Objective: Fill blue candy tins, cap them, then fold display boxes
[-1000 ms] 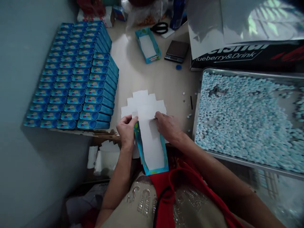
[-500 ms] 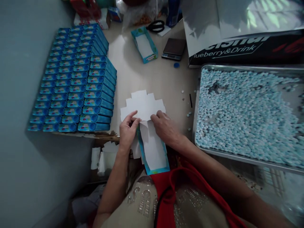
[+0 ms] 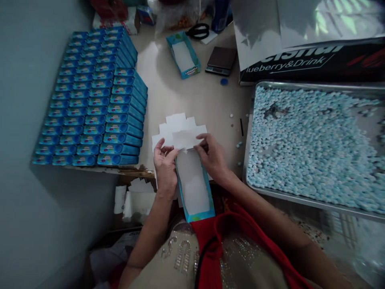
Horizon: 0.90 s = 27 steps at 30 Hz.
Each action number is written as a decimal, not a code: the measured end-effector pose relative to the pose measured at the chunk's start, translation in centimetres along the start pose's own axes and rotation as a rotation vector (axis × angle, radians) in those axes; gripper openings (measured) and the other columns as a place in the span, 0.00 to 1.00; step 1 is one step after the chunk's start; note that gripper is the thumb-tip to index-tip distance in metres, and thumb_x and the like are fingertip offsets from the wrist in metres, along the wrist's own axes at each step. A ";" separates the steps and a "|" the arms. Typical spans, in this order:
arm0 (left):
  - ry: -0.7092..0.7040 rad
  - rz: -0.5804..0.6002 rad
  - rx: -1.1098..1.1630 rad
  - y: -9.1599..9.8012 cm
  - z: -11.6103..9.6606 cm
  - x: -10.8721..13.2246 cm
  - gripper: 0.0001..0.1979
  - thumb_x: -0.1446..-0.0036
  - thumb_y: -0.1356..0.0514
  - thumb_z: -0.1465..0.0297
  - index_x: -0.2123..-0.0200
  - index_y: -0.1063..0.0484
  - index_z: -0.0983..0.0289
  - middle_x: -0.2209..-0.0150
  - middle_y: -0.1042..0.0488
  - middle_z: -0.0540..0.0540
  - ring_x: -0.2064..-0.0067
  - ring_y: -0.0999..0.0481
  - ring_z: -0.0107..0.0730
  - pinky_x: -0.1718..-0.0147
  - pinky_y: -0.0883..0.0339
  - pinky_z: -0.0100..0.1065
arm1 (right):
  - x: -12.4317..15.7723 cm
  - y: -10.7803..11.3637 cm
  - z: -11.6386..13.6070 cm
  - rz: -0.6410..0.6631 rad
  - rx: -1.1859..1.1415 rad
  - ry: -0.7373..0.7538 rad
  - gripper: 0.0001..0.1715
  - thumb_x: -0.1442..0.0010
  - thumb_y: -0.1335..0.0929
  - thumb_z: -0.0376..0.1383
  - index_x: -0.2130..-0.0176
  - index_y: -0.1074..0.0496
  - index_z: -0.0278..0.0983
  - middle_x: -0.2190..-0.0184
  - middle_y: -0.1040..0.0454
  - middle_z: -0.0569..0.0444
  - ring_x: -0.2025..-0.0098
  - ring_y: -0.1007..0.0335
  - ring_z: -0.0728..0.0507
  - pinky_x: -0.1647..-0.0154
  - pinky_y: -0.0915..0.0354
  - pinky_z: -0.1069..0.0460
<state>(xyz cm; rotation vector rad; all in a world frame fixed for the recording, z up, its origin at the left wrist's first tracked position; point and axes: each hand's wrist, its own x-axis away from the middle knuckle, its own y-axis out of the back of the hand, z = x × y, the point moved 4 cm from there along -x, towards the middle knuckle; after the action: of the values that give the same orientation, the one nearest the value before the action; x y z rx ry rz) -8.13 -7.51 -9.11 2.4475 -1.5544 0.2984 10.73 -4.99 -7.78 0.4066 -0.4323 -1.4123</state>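
Observation:
A partly folded cardboard box (image 3: 195, 186), white inside and blue outside, lies lengthwise between my hands, its near end against my body. The white flap (image 3: 186, 139) at its far end is unfolded outward. My left hand (image 3: 165, 166) pinches the box's far left corner with thumb and fingers. On the right side, my right hand (image 3: 212, 156) grips the flap's edge, thumb below and index finger above. Underneath and beyond lie flat white cardboard blanks (image 3: 176, 119) with stepped edges.
Blue packets (image 3: 90, 104) stand in rows at the left. Farther back are an open blue box (image 3: 183, 56), black scissors (image 3: 198, 31) and a small scale (image 3: 221, 61). A metal tray (image 3: 300, 196) of pale blue pieces is on the right, before a black carton (image 3: 288, 66).
The far end flap, standing or folded in before, now lies opened outward. My right hand has shifted right with its fingers on the flap, and my left fingers have changed their hold.

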 end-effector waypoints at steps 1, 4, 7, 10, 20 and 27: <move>0.017 0.048 -0.019 -0.1 -0.3 -0.5 0.35 0.44 0.33 0.64 0.33 0.31 0.59 0.45 0.22 0.61 0.44 0.18 0.41 0.49 0.22 0.35 | -0.1 0.0 -0.3 -0.011 -0.048 -0.044 0.21 0.29 0.35 0.37 0.39 0.30 0.37 0.60 0.21 0.49 0.58 0.23 0.40 0.53 0.29 0.47; 0.051 0.290 -0.016 -0.6 -1.3 -1.8 0.26 0.49 0.33 0.66 0.45 0.21 0.62 0.49 0.18 0.60 0.48 0.17 0.43 0.50 0.22 0.38 | -0.7 -0.1 -1.1 0.029 -0.122 -0.124 0.28 0.31 0.33 0.37 0.34 0.32 0.35 0.62 0.22 0.51 0.61 0.24 0.40 0.56 0.30 0.48; -0.031 0.392 -0.111 0.0 -2.4 -2.3 0.12 0.49 0.31 0.66 0.61 0.17 0.62 0.61 0.16 0.57 0.56 0.17 0.42 0.51 0.22 0.40 | -1.0 0.0 -1.3 0.114 -0.103 -0.060 0.19 0.29 0.35 0.39 0.45 0.23 0.35 0.60 0.21 0.47 0.56 0.24 0.39 0.51 0.29 0.46; -0.165 0.471 -0.232 1.1 -3.4 -1.5 0.11 0.46 0.29 0.64 0.60 0.16 0.62 0.58 0.15 0.58 0.53 0.16 0.44 0.46 0.22 0.43 | -0.7 0.4 -1.0 0.149 -0.058 0.069 0.17 0.28 0.37 0.38 0.52 0.19 0.36 0.56 0.22 0.44 0.50 0.25 0.39 0.45 0.30 0.44; -0.210 0.441 -0.465 0.9 -3.8 -1.1 0.13 0.39 0.29 0.62 0.55 0.15 0.63 0.55 0.13 0.59 0.55 0.14 0.43 0.51 0.20 0.41 | -4.5 1.8 2.5 0.547 0.379 0.162 0.13 0.32 0.26 0.42 0.53 0.14 0.38 0.55 0.15 0.47 0.55 0.20 0.41 0.55 0.33 0.50; -0.458 0.554 -1.296 -1.8 -5.9 -1.7 0.05 0.36 0.31 0.70 0.58 0.16 0.64 0.57 0.15 0.62 0.53 0.16 0.50 0.55 0.26 0.42 | -5.7 -0.7 5.9 0.754 0.954 0.480 0.16 0.30 0.29 0.40 0.52 0.15 0.34 0.56 0.14 0.39 0.55 0.18 0.35 0.60 0.36 0.48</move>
<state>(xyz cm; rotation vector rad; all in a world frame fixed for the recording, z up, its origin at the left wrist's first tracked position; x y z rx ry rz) -7.53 -3.57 -4.16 1.0842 -1.7019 -0.9522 6.51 0.48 -3.36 1.1760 -0.7460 -0.2759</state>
